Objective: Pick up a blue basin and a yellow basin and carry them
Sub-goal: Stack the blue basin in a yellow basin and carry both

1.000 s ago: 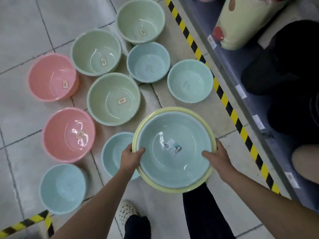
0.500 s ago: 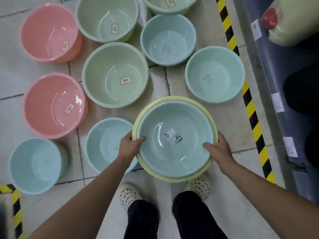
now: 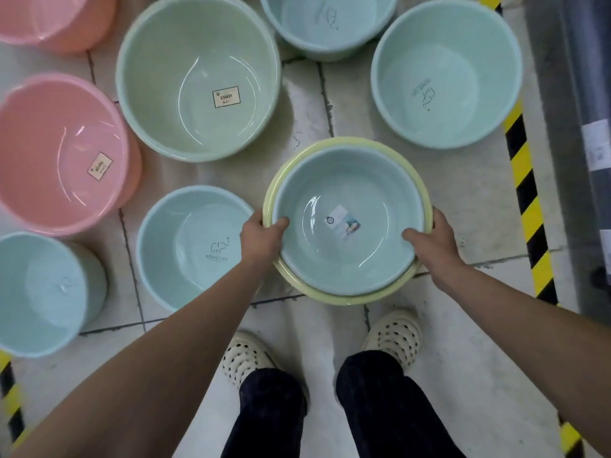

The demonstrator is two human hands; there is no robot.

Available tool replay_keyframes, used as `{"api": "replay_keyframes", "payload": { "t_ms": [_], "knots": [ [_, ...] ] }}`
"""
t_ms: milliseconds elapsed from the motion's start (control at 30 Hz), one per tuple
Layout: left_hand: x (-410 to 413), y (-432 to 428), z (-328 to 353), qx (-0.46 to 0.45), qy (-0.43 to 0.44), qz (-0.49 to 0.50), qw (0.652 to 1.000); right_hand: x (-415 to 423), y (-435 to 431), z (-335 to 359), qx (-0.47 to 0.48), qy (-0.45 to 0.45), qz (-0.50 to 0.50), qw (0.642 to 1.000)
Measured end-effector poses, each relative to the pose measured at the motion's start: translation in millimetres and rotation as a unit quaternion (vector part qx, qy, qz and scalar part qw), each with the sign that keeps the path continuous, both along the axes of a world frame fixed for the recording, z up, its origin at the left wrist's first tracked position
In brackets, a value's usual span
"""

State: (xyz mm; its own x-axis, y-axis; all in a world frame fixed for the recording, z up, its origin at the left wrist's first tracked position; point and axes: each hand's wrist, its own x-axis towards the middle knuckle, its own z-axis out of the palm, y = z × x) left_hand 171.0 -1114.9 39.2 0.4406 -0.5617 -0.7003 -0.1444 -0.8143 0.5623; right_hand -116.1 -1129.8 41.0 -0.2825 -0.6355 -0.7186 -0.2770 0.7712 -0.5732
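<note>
**A:** What are the two hands carrying?

**B:** A round pale-blue plastic basin (image 3: pixel 347 259) nested inside a slightly wider round pale-yellow plastic basin (image 3: pixel 344 298). Only the yellow rim shows around the blue one. A small printed sticker (image 3: pixel 342 222) lies on the blue one's glossy bottom.

**A:** And the grip?

**B:** The left hand (image 3: pixel 261 239) has its grip pinching the stacked rims on the left side, thumb hooked inside the blue basin. The right hand (image 3: pixel 433 242) does the same on the right side. The fingers underneath are hidden. The pair is held out over the white tiled floor (image 3: pixel 463 375), just ahead of two white perforated clogs (image 3: pixel 246 355).

**A:** What stands on the floor?

**B:** Seven more basins, all open side up.
- **Pale-blue:** four. One is just beside the left hand (image 3: pixel 195 246), one at the lower left (image 3: pixel 43 292), one at the top (image 3: pixel 330 24) and one at the upper right (image 3: pixel 446 74).
- **Pink:** two, a nearer pink one (image 3: pixel 62 153) and one cut off at the top left (image 3: pixel 56 18).
- **Green:** one large green basin (image 3: pixel 198 77).

**A:** Anything in them?

**B:** The green basin and the nearer pink one each have a label stuck on the bottom. A yellow-and-black striped tape (image 3: pixel 525 180) runs along the floor on the right.
</note>
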Motion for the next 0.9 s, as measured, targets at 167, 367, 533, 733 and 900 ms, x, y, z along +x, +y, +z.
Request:
{"api": "replay_keyframes", "payload": {
  "t_ms": [167,367,533,733,900],
  "knots": [
    [-0.8,6.8,-22.8,0.017,-0.02,-0.074,0.997,-3.2,2.1,-17.6,0.007,0.039,0.021,0.999],
    [-6.4,12.7,-37.9,0.009,-0.035,-0.088,0.995,-11.7,5.4,-31.0,0.014,0.074,0.052,0.996],
    [-10.9,7.2,-45.8,0.009,-0.007,-0.066,0.998,-11.8,9.7,-39.8,0.018,0.042,0.009,0.999],
    [-7.0,-3.4,-47.9,0.062,0.066,-0.017,0.996,-10.1,6.7,-42.8,0.059,0.0,-0.071,0.996],
    [5.3,7.3,-25.4,0.066,0.091,0.014,0.994,-8.2,19.7,-14.9,0.052,0.011,-0.038,0.998]
  ]
}}
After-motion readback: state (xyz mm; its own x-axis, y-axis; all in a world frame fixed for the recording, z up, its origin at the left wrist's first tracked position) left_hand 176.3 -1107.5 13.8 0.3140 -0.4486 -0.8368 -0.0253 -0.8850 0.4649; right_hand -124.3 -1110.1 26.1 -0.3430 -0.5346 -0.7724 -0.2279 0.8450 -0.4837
